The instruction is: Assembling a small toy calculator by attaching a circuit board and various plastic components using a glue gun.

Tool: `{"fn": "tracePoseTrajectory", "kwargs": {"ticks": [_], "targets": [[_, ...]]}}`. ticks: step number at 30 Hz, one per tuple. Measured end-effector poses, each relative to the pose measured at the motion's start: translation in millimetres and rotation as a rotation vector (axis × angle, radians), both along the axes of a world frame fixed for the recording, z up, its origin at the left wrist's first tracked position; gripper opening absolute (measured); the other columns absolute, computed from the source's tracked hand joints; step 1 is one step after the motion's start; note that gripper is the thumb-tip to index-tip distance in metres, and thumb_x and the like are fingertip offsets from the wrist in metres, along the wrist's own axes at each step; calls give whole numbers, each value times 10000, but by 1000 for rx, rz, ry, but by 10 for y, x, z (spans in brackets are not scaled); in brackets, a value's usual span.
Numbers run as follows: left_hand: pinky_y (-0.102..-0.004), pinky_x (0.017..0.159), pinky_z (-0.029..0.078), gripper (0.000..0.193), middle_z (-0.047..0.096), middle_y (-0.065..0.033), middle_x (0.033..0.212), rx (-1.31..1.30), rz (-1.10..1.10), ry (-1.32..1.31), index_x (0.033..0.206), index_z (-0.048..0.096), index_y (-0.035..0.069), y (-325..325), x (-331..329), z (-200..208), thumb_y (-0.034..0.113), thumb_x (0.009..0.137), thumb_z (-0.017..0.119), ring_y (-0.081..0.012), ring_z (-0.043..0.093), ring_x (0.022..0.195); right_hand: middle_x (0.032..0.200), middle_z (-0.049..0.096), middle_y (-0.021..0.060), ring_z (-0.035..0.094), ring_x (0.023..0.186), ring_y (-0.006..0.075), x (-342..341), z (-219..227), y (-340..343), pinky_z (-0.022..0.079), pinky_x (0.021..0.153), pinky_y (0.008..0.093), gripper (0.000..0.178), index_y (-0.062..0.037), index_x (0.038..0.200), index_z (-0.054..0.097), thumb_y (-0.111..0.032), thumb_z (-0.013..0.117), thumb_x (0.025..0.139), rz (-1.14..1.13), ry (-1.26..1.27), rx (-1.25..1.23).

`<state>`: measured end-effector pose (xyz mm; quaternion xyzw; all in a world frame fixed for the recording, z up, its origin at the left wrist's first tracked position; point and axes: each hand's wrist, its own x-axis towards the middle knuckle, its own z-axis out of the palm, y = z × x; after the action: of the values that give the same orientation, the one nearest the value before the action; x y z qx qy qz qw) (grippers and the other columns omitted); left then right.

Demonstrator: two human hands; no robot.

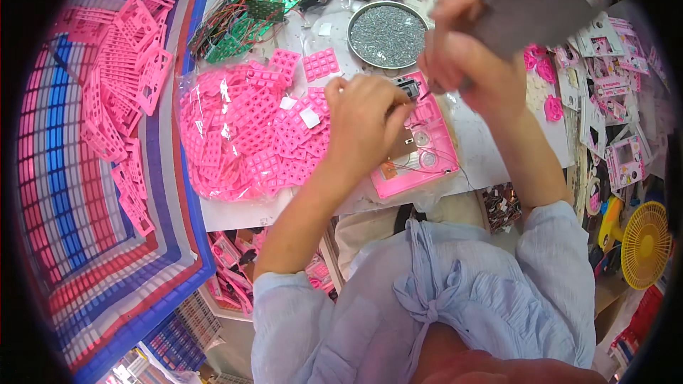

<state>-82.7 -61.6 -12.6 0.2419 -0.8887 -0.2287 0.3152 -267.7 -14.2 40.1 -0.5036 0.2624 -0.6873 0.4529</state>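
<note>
A pink plastic toy casing (pixel 445 135) lies on the worktable in front of me, its inner side up. Inside it are a brown circuit board (pixel 403 145), round clear parts, thin wires and a black part (pixel 409 88) near its far end. My left hand (pixel 361 117) is bent over the casing's left side with its fingers drawn together; what they pinch is hidden. Raised above the casing's far right, my right hand (pixel 473 64) is wrapped round a dark power screwdriver (pixel 544 11), which is blurred.
Small screws fill a round metal tray (pixel 388 34) beyond the casing. A clear bag of pink keypads (pixel 231 128) lies to the left, with wired green boards (pixel 263 11) behind. Pink frames sit in a striped cloth-lined bin (pixel 163 199). A yellow fan (pixel 645 245) stands at right.
</note>
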Motion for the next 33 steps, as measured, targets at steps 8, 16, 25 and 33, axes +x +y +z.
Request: {"fn": "tracePoseTrajectory", "kwargs": {"ticks": [8,16,25,33], "targets": [[-388,805,322,83,690,-1,817,245,33,214,794,713,117,201,35,-137,122,758,788,-195,612,794,837,636,79,606,669,104,167,2,139,488,581,256,283,30,1109,576,-61,697,871,62,-112,-21],[-522,962,301,262,683,-6,939,-138,222,-50,907,705,124,148,-81,44,251,722,840,-216,602,992,623,482,29,419,501,105,134,-26,35,381,501,290,155,-37,1054,499,-95,603,954,-127,77,5],[-562,1038,281,314,684,-22,1007,-80,184,-168,974,704,124,47,-66,-219,285,738,835,-241,592,1055,711,616,-6,567,592,63,91,-430,-231,448,522,231,153,-43,965,633,-76,753,875,-264,123,158],[-513,985,383,296,672,-100,1039,58,30,-100,1017,663,76,-68,-124,-270,170,767,791,-319,618,1014,873,695,10,648,781,104,126,-452,-240,538,743,292,294,-67,968,684,-133,872,752,-278,319,120]]}}
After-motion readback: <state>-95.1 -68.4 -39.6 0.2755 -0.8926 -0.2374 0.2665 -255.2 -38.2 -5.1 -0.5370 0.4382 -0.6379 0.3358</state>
